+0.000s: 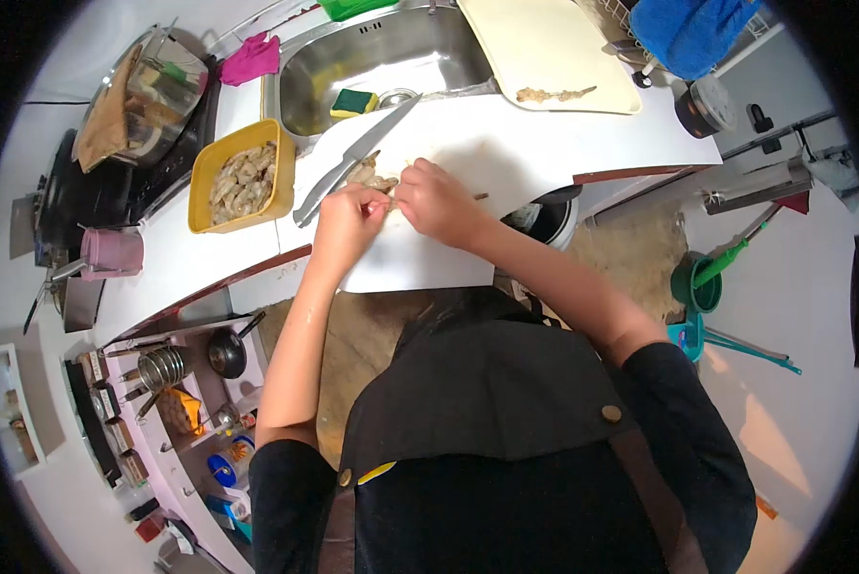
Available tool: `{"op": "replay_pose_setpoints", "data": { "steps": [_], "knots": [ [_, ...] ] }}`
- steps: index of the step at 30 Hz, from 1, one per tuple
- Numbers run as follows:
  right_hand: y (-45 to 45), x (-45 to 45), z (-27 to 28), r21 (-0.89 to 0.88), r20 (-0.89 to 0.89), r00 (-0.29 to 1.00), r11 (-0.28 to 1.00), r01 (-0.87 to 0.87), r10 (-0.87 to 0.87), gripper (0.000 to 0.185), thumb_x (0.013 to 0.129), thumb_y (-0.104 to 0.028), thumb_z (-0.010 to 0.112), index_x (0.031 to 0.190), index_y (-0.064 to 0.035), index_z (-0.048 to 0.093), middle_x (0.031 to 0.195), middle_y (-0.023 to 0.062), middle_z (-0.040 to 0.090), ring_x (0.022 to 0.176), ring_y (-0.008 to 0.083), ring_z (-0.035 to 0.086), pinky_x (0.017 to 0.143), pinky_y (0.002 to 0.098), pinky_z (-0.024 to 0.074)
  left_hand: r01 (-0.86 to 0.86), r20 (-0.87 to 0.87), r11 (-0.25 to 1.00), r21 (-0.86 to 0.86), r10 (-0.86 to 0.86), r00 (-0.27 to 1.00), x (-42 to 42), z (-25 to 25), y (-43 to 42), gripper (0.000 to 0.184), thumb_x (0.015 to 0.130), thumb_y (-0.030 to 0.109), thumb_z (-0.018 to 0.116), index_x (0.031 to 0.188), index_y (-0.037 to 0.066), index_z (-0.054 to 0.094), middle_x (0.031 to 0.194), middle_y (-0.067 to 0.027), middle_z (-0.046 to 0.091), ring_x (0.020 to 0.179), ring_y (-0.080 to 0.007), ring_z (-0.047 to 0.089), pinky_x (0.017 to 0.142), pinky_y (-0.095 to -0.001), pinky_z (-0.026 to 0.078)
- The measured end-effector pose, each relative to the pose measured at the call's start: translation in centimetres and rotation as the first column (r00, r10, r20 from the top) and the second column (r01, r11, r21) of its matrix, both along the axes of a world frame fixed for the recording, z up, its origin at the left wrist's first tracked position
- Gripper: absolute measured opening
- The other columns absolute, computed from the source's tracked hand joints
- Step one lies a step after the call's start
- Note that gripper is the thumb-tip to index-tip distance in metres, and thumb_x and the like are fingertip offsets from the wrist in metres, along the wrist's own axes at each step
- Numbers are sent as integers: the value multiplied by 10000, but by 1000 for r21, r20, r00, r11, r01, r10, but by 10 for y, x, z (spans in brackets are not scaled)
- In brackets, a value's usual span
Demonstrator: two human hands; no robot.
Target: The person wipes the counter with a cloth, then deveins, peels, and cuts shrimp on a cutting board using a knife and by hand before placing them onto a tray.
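Note:
Over a white cutting board (420, 268) my left hand (350, 222) and my right hand (441, 203) are close together, fingertips pinched on what looks like a small shrimp, mostly hidden by the fingers. Just beyond them lie a few shrimp pieces (364, 172). A large knife (357, 153) rests on the board to the left, its blade pointing toward the sink. A yellow tub (286, 182) full of peeled shrimp (244, 186) stands to the left of the knife.
A steel sink (429, 48) holds a green and yellow sponge (354, 102). A cream tray (544, 48) with shrimp scraps (556, 95) is at the back right. A pink cup (113, 253) and a glass-lidded pot (152, 96) stand left. A bin (556, 225) sits below the counter's right edge.

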State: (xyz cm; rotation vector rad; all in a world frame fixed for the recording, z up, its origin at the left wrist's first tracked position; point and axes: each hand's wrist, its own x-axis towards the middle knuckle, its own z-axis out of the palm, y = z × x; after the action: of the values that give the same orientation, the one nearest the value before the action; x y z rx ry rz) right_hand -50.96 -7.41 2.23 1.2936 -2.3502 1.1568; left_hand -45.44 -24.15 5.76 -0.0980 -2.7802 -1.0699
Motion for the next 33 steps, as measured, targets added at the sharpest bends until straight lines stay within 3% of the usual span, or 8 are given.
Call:
{"op": "replay_pose_setpoints", "data": {
  "steps": [9,11,15,18,21,25,30,33],
  "knots": [
    [-14,-2,-10,69,55,998,998,-9,5,76,788,-53,571,749,-11,621,848,138,578,876,318,529,806,418,463,11,16,974,-225,-8,1000,-3,-5,4,64,769,35,669,812,-4,695,761,-188,634,667,-327,635,636,-398,503],
    [-8,-3,-10,29,39,999,1000,-7,6,34,764,-46,633,777,-15,627,824,120,574,848,308,532,766,413,468,30,11,990,-135,-29,1000,-1,-3,0,67,780,37,664,823,-3,695,772,-182,637,678,-336,632,654,-402,507],
    [29,11,-1,-110,105,982,980,168,-156,86,766,-94,638,810,-20,641,871,132,585,910,321,546,817,417,478,30,47,999,14,-31,998,-2,11,3,71,793,30,653,842,7,700,808,-167,647,716,-346,633,687,-407,516],
    [42,21,-1,-46,171,969,980,191,-181,125,744,-100,663,841,-22,652,878,127,591,912,317,553,807,406,487,291,-117,951,-104,-302,946,-13,10,19,105,797,-5,662,893,-2,704,854,-169,669,676,-301,650,649,-353,523],
    [35,20,2,-34,135,974,982,186,-180,112,740,-83,666,836,-27,654,857,119,591,884,309,555,785,397,488,373,-23,917,-143,-380,925,-25,8,21,95,798,7,670,887,1,703,856,-164,674,685,-282,653,645,-344,521],
    [27,23,1,-36,124,971,977,211,-205,72,732,-51,674,788,-32,634,811,100,586,849,293,551,755,388,482,362,86,923,-131,-353,931,-28,11,21,82,800,14,672,876,-3,696,847,-156,673,695,-286,653,649,-352,520],
    [28,20,-3,11,124,967,974,224,-224,64,733,-42,666,743,-29,604,818,106,591,864,291,554,759,394,483,293,10,939,-180,-296,955,-23,-1,26,79,802,28,680,872,-4,695,844,-162,669,691,-294,648,649,-363,515],
    [27,19,-6,12,106,972,977,211,-211,64,733,-40,666,748,-26,605,823,108,592,868,292,555,765,397,483,221,-30,963,-153,-228,973,-13,-1,32,65,820,48,649,791,-10,658,781,-173,637,729,-358,625,670,-436,507]
  ]
}}
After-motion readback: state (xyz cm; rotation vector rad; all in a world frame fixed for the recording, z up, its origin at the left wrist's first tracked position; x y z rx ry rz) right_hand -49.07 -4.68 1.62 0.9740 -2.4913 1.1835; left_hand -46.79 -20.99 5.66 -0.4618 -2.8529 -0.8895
